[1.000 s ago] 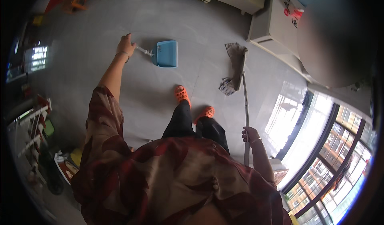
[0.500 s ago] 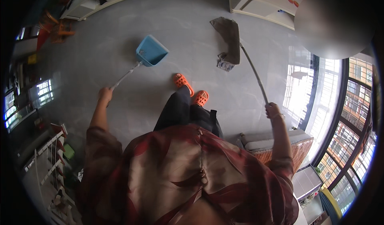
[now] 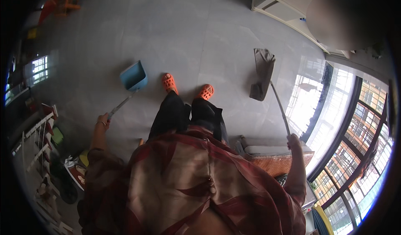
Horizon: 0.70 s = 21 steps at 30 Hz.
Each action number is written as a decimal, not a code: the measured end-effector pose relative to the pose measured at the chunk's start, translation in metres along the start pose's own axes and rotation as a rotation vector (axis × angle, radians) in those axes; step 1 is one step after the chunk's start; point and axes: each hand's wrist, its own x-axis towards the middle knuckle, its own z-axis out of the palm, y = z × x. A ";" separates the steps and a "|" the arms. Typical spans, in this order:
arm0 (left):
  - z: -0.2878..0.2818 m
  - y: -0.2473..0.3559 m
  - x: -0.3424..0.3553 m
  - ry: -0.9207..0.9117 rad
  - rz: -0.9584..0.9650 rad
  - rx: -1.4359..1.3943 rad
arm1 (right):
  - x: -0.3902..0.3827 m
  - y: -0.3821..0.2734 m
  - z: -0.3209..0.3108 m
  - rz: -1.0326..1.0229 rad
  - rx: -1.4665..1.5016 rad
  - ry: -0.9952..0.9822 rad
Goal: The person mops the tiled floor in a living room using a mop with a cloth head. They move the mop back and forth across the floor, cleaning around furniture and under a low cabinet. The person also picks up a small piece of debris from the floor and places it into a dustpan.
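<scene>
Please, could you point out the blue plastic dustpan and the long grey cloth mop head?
Blue plastic dustpan [image 3: 134,76], head view: middle of its pan.
Long grey cloth mop head [image 3: 264,72], head view: middle of its cloth.

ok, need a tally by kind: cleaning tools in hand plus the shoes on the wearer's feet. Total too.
Blue dustpan: 1
Gray mop: 1
Orange shoes: 2
Total: 4
</scene>
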 end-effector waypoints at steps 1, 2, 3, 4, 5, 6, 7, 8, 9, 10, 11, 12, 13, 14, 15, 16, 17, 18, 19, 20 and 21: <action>0.003 -0.006 0.006 -0.018 -0.030 -0.009 | -0.007 -0.032 0.005 -0.028 -0.250 0.091; 0.006 -0.007 0.013 -0.044 -0.052 -0.016 | 0.018 -0.031 0.019 -0.071 -0.510 0.131; 0.005 -0.005 0.022 -0.062 -0.068 -0.013 | 0.061 -0.009 0.035 -0.177 -0.787 0.068; 0.002 -0.008 0.030 -0.083 -0.077 -0.052 | 0.094 0.006 0.045 -0.259 -0.959 0.028; 0.000 -0.015 0.037 -0.102 -0.092 -0.101 | 0.110 0.010 0.046 -0.318 -1.064 -0.004; -0.003 -0.029 0.043 -0.119 -0.117 -0.152 | 0.103 -0.008 0.040 -0.335 -1.119 -0.049; -0.006 -0.045 0.056 -0.147 -0.151 -0.202 | 0.095 -0.025 0.033 -0.351 -1.172 -0.093; -0.008 -0.059 0.077 -0.176 -0.179 -0.248 | 0.084 -0.044 0.030 -0.380 -1.243 -0.117; -0.010 -0.074 0.096 -0.204 -0.207 -0.294 | 0.072 -0.062 0.028 -0.409 -1.313 -0.142; -0.010 -0.089 0.111 -0.238 -0.231 -0.320 | 0.050 -0.088 0.021 -0.679 -1.772 -0.248; -0.015 -0.098 0.123 -0.262 -0.241 -0.340 | 0.030 -0.108 0.030 -0.263 -0.965 -0.036; -0.019 -0.108 0.134 -0.285 -0.251 -0.360 | 0.039 -0.115 0.032 -0.333 -1.068 -0.034; -0.020 -0.121 0.146 -0.254 -0.267 -0.390 | 0.029 -0.128 0.031 -0.355 -1.069 -0.008; -0.020 -0.136 0.154 -0.222 -0.286 -0.421 | 0.019 -0.144 0.031 -0.379 -1.074 0.016; -0.020 -0.145 0.160 -0.187 -0.302 -0.452 | -0.019 -0.183 0.033 -0.371 -0.969 0.067; -0.023 -0.140 0.162 -0.217 -0.306 -0.429 | -0.043 -0.207 0.033 -0.352 -0.853 0.121; -0.028 -0.133 0.162 -0.246 -0.308 -0.408 | -0.041 -0.214 0.034 -0.480 -1.053 0.064; -0.031 -0.129 0.164 -0.275 -0.310 -0.387 | -0.024 -0.215 0.035 -0.494 -0.781 0.002; -0.034 -0.131 0.168 -0.274 -0.306 -0.413 | -0.010 -0.222 0.037 -0.511 -0.514 -0.069; -0.042 -0.146 0.170 -0.260 -0.316 -0.447 | -0.096 -0.297 0.042 -0.487 -0.987 0.102; -0.041 -0.147 0.176 -0.267 -0.307 -0.469 | -0.102 -0.312 0.040 -0.456 -0.831 0.099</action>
